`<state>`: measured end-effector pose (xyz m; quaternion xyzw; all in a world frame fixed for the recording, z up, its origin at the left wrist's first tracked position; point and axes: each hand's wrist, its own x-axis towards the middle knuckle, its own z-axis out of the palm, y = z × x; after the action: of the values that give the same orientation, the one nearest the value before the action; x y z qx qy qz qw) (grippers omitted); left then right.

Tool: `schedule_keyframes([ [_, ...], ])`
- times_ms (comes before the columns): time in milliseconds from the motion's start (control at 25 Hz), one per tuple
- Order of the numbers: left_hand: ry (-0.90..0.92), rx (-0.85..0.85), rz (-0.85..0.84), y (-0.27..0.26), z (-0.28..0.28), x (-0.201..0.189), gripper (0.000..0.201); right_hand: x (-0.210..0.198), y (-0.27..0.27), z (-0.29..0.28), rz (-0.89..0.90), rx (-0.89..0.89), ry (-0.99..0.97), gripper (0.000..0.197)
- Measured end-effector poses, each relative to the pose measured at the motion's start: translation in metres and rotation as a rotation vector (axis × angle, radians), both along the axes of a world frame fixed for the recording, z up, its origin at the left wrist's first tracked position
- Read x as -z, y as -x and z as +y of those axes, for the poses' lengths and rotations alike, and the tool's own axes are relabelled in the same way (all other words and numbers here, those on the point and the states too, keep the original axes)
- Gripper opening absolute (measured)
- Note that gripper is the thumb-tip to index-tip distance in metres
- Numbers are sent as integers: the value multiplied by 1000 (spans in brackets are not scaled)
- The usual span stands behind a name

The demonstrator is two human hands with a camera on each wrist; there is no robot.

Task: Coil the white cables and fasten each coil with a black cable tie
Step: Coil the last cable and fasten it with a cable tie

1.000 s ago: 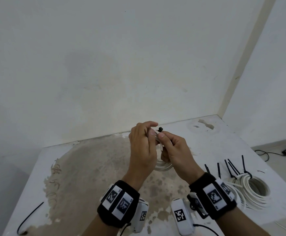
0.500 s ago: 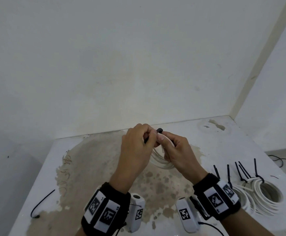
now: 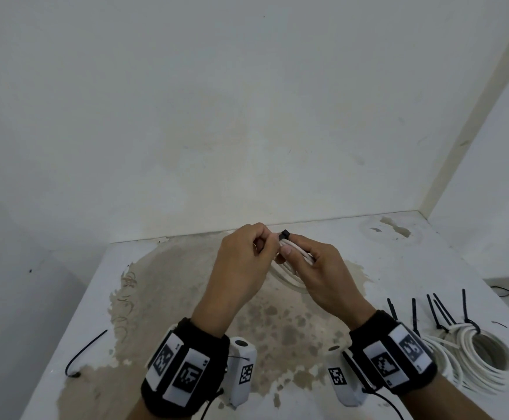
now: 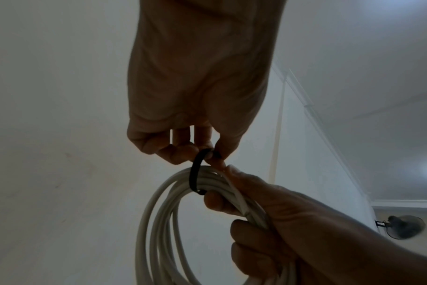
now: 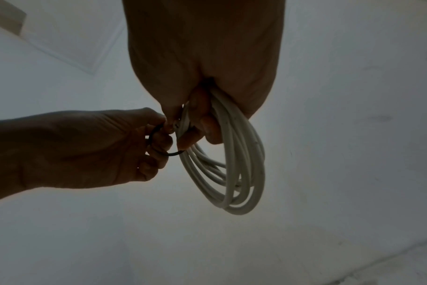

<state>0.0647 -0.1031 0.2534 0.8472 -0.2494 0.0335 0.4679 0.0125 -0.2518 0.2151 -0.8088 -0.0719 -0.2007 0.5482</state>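
I see both forearms raised side by side, each wrist wrapped in a black band carrying white marker tiles and a small white camera unit. My left hand (image 3: 241, 262) is back-up toward the head camera, fingers curled tight, thumb and forefinger pinching the black cable tie (image 4: 195, 173). My right hand (image 3: 316, 268) meets it fingertip to fingertip, palm turned inward, all fingers wrapped round the white cable coil (image 5: 232, 164), thumb pressed along the top strands. The two grips touch at the knuckles. Neither wrist rests on the worktop (image 3: 398, 268); both hands are held above it.
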Motion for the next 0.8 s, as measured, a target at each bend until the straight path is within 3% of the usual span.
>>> schedule_keyframes([
  [360,5,29,50,7,0,-3,26,3,-1,-7,-37,-6,153,19],
  [480,-127,51,91,0,5,2,28,3,0,-11,-56,-23,264,16],
  [600,-252,161,235,-10,12,3,32,8,5,-11,-52,-44,287,20],
  [720,-195,203,308,-10,13,1,33,12,10,-8,-41,-50,269,24],
  [800,-124,170,314,-7,11,4,32,17,11,-7,-44,-63,299,16],
])
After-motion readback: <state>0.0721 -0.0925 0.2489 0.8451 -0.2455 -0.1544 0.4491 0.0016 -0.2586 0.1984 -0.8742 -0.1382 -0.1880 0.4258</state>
